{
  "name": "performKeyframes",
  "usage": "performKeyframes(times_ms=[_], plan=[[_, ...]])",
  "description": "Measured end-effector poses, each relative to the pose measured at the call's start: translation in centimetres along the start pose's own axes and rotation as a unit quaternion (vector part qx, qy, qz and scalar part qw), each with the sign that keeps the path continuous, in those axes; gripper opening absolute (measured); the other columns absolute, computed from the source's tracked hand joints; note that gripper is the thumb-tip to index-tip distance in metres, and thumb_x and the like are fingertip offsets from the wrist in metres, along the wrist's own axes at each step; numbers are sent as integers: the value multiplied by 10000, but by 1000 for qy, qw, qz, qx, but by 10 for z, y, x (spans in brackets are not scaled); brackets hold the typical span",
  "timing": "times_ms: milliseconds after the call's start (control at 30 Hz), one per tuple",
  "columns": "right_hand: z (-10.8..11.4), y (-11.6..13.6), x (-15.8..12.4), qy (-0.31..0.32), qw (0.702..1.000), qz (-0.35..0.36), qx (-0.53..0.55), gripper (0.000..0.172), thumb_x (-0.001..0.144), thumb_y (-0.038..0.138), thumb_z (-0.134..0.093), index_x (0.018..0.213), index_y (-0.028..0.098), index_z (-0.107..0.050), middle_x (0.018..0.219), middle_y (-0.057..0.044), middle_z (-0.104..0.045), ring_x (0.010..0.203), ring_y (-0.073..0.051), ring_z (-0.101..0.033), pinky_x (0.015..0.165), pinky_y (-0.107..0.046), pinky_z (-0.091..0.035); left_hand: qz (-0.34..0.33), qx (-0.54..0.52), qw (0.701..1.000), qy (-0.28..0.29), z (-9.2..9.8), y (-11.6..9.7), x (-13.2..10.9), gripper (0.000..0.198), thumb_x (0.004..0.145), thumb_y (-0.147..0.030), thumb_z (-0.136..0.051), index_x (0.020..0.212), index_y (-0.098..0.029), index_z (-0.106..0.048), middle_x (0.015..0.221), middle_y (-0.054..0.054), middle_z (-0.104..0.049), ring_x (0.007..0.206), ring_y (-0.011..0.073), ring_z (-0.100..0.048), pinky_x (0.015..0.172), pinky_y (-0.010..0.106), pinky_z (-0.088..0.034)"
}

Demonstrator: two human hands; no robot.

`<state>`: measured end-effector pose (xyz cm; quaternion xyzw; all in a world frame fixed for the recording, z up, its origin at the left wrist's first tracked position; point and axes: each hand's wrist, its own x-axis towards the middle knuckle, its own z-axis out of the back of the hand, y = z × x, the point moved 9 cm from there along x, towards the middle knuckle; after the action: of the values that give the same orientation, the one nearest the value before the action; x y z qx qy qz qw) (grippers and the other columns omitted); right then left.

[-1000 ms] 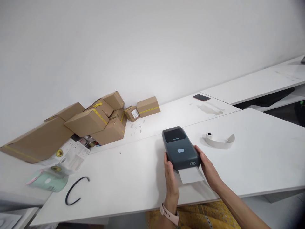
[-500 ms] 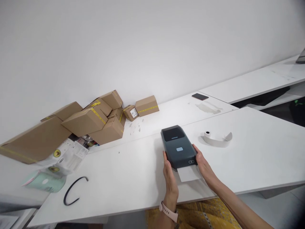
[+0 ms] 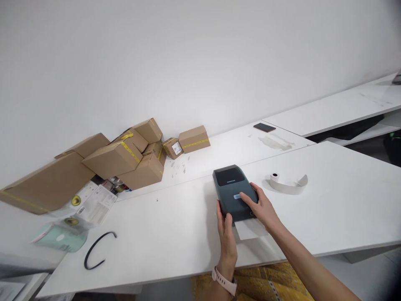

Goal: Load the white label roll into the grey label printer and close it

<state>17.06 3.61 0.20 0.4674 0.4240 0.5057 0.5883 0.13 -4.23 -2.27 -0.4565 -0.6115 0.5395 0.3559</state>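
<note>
A dark teal label printer (image 3: 230,190) with a black window and a light button is between my hands, above the white table. White paper (image 3: 250,229) sticks out of its near end. My left hand (image 3: 226,236) grips the printer's left side and near corner, with a pink watch band (image 3: 224,282) at the wrist. My right hand (image 3: 262,205) is around the right side, its thumb lying over the button. To the right, a roll of white paper (image 3: 274,179) stands on the table with its strip partly unrolled.
Cardboard boxes (image 3: 112,161) are piled against the wall at left; a small box (image 3: 173,148) and a longer one (image 3: 194,139) sit beside them. A phone (image 3: 265,127) lies at the back. A black curved band (image 3: 91,251) and a mint green pouch (image 3: 62,239) are at left.
My right thumb has moved from the printer's side onto its top, over the button. My left thumb has come to the near corner. The printer has hardly moved.
</note>
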Motion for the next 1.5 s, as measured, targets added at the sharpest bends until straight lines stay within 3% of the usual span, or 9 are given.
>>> performKeyframes(times_ms=[233,433,733,900,1100,1267,1400,1500], plan=[[-5,0,15,-12,999,28,-13,809,712,531,-672,1423,252,-406,1319,-105,-576,1138,-286,-585,904,-412,-496,0,-19,1000,2,-4,4,0,728,887,-515,-551,1525,-328,-254,1617,-20,-217,1477,239,-224,1145,312,-350],[-8,-1,16,-5,999,50,-3,779,712,469,-649,1426,277,-404,1279,-75,-603,1097,-268,-598,877,-395,-505,-10,-34,999,-3,-5,5,3,740,881,-489,-571,1524,-306,-256,1615,11,-224,1474,245,-232,1156,338,-331],[-3,11,6,-18,998,-1,-67,709,757,501,-581,1426,329,-421,1303,-51,-605,1084,-302,-611,860,-436,-486,-26,-6,999,-26,0,1,4,695,894,-481,-541,1511,-266,-303,1612,13,-233,1484,228,-203,1168,317,-306],[0,15,4,-21,996,13,-84,683,769,481,-547,1423,320,-428,1255,-50,-633,1019,-292,-638,796,-405,-492,-9,-35,999,-14,-1,3,3,682,900,-469,-529,1513,-287,-293,1605,-3,-255,1464,225,-264,1133,300,-363],[0,19,5,-29,994,22,-100,686,747,441,-567,1404,295,-434,1278,-59,-616,1079,-296,-619,861,-415,-485,-6,-38,999,12,-7,3,-1,722,912,-464,-512,1541,-307,-194,1618,-18,-211,1469,220,-250,1150,308,-338],[1,18,6,-25,996,17,-87,693,752,461,-597,1404,286,-439,1288,-74,-611,1102,-307,-612,912,-459,-483,-11,-33,999,5,-6,2,0,711,908,-470,-515,1535,-296,-225,1616,-9,-221,1467,221,-257,1144,296,-343],[1,0,-1,13,1000,-9,2,754,787,593,-595,1444,279,-399,1408,-73,-535,1232,-297,-548,993,-447,-472,-15,-22,1000,-11,1,4,0,662,942,-471,-455,1536,-292,-224,1620,-27,-206,1482,190,-211,1167,283,-299],[2,-10,-9,39,997,-22,64,734,842,675,-487,1466,299,-392,1510,-30,-434,1363,-274,-431,1113,-432,-382,-26,1,1000,-14,4,3,-2,631,961,-477,-415,1535,-285,-235,1624,-46,-181,1494,167,-157,1193,278,-235]])
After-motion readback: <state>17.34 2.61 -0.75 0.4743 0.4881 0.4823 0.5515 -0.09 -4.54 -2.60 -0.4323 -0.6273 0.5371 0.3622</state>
